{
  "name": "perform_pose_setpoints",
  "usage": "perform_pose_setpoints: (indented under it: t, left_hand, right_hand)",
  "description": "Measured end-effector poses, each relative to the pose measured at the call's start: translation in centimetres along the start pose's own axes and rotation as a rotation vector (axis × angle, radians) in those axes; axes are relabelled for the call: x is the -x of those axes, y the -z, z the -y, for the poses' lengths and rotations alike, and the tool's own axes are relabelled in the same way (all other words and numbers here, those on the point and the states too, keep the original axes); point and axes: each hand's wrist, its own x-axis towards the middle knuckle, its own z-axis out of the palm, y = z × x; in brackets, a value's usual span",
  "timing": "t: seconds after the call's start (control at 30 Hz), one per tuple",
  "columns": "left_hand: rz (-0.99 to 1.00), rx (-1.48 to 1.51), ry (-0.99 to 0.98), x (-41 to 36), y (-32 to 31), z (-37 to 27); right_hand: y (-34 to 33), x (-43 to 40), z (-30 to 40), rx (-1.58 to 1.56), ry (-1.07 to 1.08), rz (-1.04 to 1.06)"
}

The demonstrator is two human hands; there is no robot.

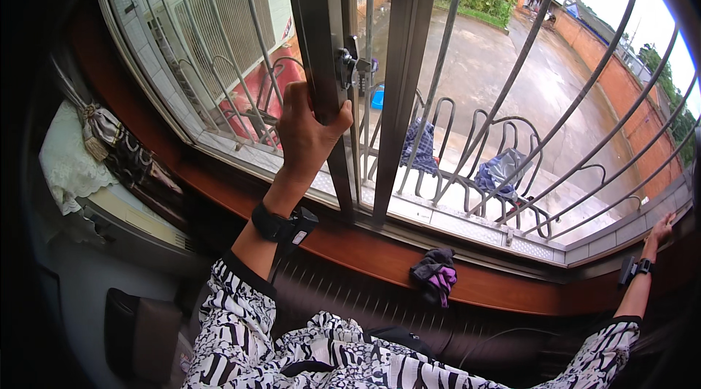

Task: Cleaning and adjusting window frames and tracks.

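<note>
My left hand (pixel 309 129) grips the dark metal stile of a sliding window sash (pixel 323 66), just below its latch (pixel 348 63). The thumb shows on the right side of the stile; the fingertips are hidden behind its left side. At the far right, my right hand (pixel 661 229) touches the side of the window frame; its fingers are small in view and partly hidden. A crumpled dark grey and purple cloth (pixel 435 275) hangs over the front edge of the brown wooden windowsill (pixel 372 263), between my arms.
Metal security bars (pixel 501 98) stand outside the glass. Beyond them are an air conditioner unit (pixel 224 22), wire racks with cloths (pixel 504 170) and a concrete yard. A tied curtain (pixel 128 142) and a lace-covered appliance (pixel 137 213) are at left. Dark ribbed upholstery lies below the sill.
</note>
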Motion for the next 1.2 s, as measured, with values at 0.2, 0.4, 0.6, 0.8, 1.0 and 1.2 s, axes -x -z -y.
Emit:
perform_pose_setpoints:
  t: [0.2,0.4,0.6,0.8,1.0,1.2]
  left_hand:
    - [0.06,-0.055,-0.055,-0.8,-1.1,-1.7]
    - [0.054,-0.079,-0.015,-0.4,-0.1,0.9]
    - [0.054,-0.042,-0.02,-0.8,-1.1,-0.1]
    - [0.049,-0.055,-0.013,-0.7,-1.0,0.4]
    - [0.033,-0.004,0.012,-0.5,-1.3,0.1]
    - [0.029,-0.006,0.042,-0.7,-1.0,-0.2]
  right_hand:
    - [10.0,6.7,22.1,-0.621,-0.009,-0.029]
    - [25.1,16.2,56.5,-1.204,-0.213,0.793]
    - [25.6,19.3,67.8,-1.367,-0.015,0.994]
    - [25.0,20.0,71.1,-1.307,0.169,0.875]
    - [25.3,20.4,71.5,-1.269,0.127,0.812]
    - [25.2,20.8,72.7,-1.341,0.102,0.797]
